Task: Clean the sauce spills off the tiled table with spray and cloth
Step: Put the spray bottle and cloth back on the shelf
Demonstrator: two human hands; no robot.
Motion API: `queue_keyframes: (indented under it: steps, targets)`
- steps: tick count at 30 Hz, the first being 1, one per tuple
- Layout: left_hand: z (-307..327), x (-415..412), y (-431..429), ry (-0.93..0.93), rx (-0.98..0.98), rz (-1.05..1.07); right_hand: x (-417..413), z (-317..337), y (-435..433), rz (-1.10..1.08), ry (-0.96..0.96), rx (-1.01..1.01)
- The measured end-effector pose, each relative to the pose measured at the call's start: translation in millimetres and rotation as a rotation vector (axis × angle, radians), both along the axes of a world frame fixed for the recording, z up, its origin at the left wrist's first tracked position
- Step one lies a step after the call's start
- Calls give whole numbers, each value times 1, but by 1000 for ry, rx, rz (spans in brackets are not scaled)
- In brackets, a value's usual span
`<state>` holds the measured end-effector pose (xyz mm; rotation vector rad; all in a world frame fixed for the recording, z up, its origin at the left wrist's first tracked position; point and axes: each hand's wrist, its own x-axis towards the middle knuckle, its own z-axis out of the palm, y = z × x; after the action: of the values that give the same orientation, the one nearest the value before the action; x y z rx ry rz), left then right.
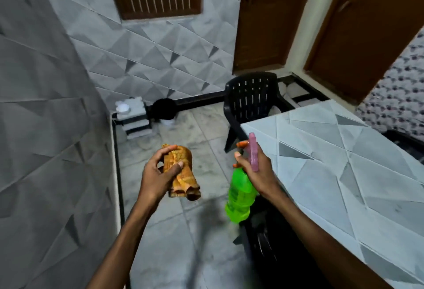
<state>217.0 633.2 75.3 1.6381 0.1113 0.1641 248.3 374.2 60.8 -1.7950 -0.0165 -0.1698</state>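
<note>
Cleaning gear at the ready: a person's left hand (158, 175), fingers and thumb curled, grips a crumpled orange cloth (184, 174) above the tiled floor (202, 128), at 9 o'clock from the spray bottle. The right hand (258, 170) wraps the neck of the green spray bottle (239, 197), its pink trigger head (254, 158) rising past the fingers. The bottle hangs tilted beside the near edge of the grey tiled bench (344, 164), which stretches away at 3 o'clock. A black plastic chair (252, 103) stands at 12 o'clock.
</note>
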Motion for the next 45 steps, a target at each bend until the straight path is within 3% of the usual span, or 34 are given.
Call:
queue_keyframes:
  steps: [12,27,37,45]
  targets:
    - [-11,176,159,-29,-14,237,230,-12,170,114,-57,-78]
    - [6,505,321,13,14,407,599,-7,367,400,-106,-160]
    - [-40,715,468,46,41,438,806,-46,515,529,-45,-106]
    - [-82,866,587,180,71,385,942,-80,605,587,57,-304]
